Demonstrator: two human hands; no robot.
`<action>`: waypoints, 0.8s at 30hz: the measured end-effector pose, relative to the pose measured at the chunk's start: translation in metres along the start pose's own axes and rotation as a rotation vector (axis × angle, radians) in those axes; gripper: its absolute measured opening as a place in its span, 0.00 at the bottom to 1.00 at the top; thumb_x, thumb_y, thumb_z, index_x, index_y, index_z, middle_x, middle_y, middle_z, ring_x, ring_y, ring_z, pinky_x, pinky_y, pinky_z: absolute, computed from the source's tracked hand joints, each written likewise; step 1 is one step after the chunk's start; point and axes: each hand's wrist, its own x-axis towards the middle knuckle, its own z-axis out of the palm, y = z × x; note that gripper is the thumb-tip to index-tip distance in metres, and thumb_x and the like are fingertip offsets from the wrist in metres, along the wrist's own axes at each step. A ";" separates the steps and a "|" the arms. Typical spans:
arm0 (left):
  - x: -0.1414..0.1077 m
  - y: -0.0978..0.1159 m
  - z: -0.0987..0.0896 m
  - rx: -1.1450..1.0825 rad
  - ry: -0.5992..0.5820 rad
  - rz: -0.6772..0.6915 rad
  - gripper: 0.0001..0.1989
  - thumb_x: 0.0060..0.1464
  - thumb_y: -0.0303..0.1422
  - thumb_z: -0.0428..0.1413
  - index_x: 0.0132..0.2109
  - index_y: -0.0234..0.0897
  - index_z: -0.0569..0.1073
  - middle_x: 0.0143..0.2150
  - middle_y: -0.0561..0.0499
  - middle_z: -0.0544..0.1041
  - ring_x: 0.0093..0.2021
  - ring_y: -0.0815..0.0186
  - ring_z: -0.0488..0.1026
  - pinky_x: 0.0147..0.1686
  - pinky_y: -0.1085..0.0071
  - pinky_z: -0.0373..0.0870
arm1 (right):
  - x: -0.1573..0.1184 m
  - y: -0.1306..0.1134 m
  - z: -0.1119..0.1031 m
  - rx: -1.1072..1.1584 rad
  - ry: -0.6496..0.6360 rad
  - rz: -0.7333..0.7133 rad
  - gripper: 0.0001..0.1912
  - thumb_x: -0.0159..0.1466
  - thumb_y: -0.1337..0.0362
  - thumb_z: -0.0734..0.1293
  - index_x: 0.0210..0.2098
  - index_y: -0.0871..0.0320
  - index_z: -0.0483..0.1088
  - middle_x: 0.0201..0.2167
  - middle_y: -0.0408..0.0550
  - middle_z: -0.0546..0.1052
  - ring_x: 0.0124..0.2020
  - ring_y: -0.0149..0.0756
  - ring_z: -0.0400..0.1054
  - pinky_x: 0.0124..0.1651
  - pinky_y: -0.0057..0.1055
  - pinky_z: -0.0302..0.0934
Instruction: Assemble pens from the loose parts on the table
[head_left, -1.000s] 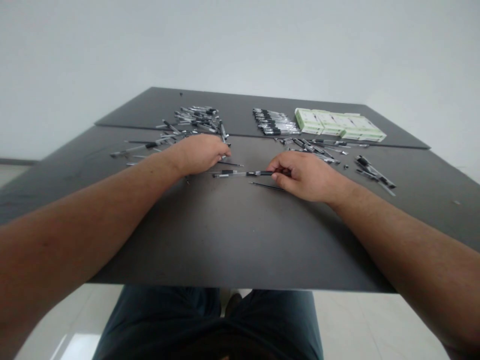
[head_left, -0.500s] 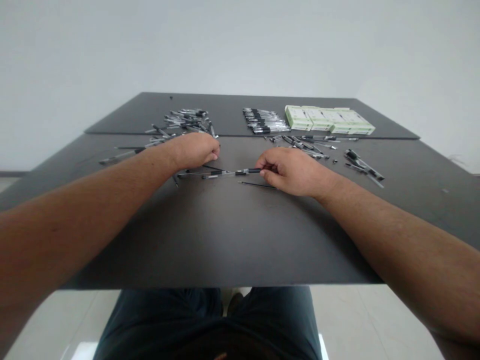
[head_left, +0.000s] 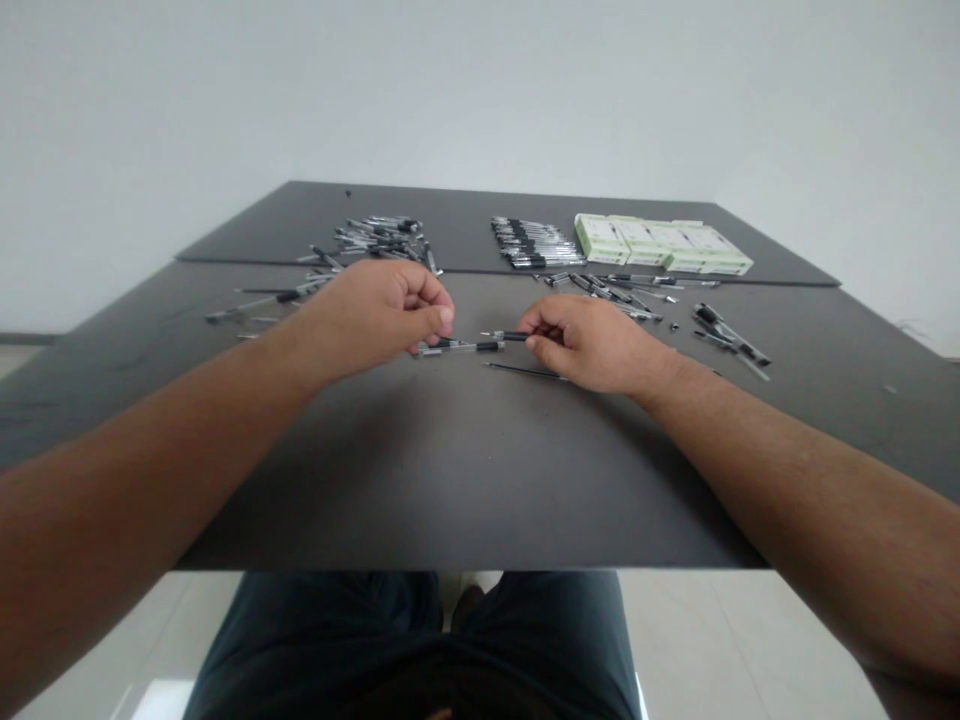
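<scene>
In the head view my right hand (head_left: 592, 342) pinches a pen (head_left: 510, 336) with a black grip, its tip pointing left. My left hand (head_left: 405, 312) is closed, thumb against fingers, just left of that tip; what it holds, if anything, is too small to make out. Another clear pen piece with a black grip (head_left: 489, 346) lies between the hands, close to the left fingertips. A thin dark refill (head_left: 525, 371) lies on the table in front of my right hand.
Loose pens (head_left: 379, 237) are heaped at the back left. A row of pens (head_left: 536, 243) lies beside green-white boxes (head_left: 660, 243) at the back right. Pen parts (head_left: 611, 293) are scattered behind my right hand, and several more (head_left: 731, 335) lie farther right on the dark table (head_left: 465, 480).
My left hand has turned and come nearer, down toward the pen pieces. The pen tip at my right hand now shows clear of the other pen piece. My right hand has barely moved.
</scene>
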 end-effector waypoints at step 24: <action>-0.025 0.001 0.044 -0.159 0.217 0.117 0.07 0.65 0.39 0.65 0.45 0.44 0.86 0.36 0.54 0.86 0.35 0.63 0.82 0.44 0.66 0.78 | -0.009 -0.016 -0.003 -0.070 0.021 -0.064 0.11 0.72 0.65 0.69 0.48 0.55 0.85 0.39 0.48 0.87 0.36 0.40 0.77 0.44 0.36 0.66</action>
